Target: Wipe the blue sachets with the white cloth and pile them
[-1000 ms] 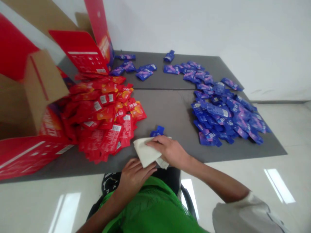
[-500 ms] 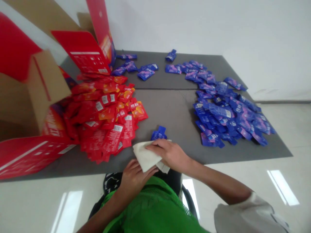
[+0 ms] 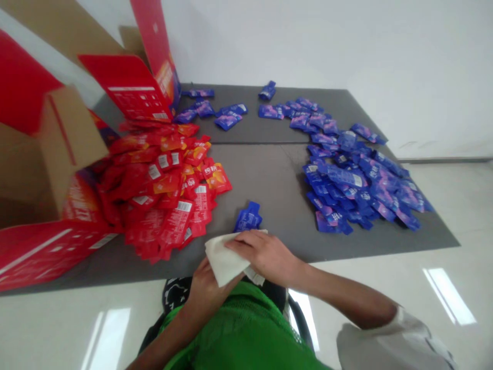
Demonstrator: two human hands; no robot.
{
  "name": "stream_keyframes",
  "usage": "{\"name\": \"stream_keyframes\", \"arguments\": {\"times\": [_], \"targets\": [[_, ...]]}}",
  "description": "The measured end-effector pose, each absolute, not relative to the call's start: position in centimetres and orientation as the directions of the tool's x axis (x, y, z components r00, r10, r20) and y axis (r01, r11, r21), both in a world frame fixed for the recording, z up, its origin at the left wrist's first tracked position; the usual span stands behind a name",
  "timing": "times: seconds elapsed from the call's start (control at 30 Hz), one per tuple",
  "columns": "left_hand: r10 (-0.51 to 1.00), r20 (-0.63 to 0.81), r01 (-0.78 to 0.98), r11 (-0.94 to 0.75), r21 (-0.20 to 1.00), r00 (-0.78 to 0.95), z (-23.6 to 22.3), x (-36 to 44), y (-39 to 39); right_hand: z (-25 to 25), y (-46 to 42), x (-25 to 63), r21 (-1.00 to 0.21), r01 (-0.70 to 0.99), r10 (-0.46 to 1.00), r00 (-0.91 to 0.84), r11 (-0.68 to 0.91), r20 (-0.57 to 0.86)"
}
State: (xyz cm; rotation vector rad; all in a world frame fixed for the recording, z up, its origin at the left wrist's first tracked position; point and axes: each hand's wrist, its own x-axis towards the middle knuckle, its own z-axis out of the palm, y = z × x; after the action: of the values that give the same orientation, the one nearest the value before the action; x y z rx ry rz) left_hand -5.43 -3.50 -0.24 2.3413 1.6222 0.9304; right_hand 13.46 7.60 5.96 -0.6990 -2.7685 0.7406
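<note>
1. A white wall (image 3: 300, 41) rises behind a dark grey tabletop (image 3: 265, 174), which a seam crosses from side to side; the pale, glossy floor (image 3: 462, 205) carries bright reflections.
2. The right hand (image 3: 269, 259) lies over a folded cream cloth (image 3: 225, 257) with its fingers together and bent, gripping it; the thumb is hidden.
3. The cloth is at the near edge of the tabletop, in front of the person's body, its broad folded part jutting out to the left of the right hand and a smaller end showing below that hand.
4. The left hand (image 3: 205, 285) is under the cloth's left side. Its fingers are mostly covered, so how far they are open, and whether they grip, cannot be told.
5. Just beyond the cloth lies a single blue pouch (image 3: 248, 217), its lower end reaching down to the cloth.
6. On the left, a heap of red-and-orange sachets (image 3: 165, 190) spills beside an open red carton (image 3: 50, 257); another red carton (image 3: 127, 92) stands behind.
7. On the right is a large pile of blue-and-purple pouches (image 3: 362, 180), trailing toward the far edge.
8. The person wears a green mesh vest (image 3: 239, 334) and a light grey sleeve (image 3: 389, 341).
</note>
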Motion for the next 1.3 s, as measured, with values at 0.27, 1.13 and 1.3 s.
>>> {"name": "stream_keyframes", "arguments": {"times": [0.27, 1.13, 1.3], "targets": [[0.864, 0.423, 0.735, -0.47, 0.489, 0.272, 1.6, -5.0, -2.8, 5.9, 15.8, 14.0, -0.368, 0.71, 0.766, -0.643, 0.6, 0.009], [0.975, -0.219, 0.805, 0.096, 0.586, 0.043, 3.9, -3.5, 5.2, 3.6, 7.3, 24.3, -0.982, -0.06, 0.731, -0.66, 0.179, 0.173], [0.991, 0.095, 0.831, -0.126, 0.541, 0.089, 7.9, -1.4, 8.4, 3.0, 7.7, 25.2, -0.973, -0.218, 0.578, -0.786, 0.074, 0.22]]}}
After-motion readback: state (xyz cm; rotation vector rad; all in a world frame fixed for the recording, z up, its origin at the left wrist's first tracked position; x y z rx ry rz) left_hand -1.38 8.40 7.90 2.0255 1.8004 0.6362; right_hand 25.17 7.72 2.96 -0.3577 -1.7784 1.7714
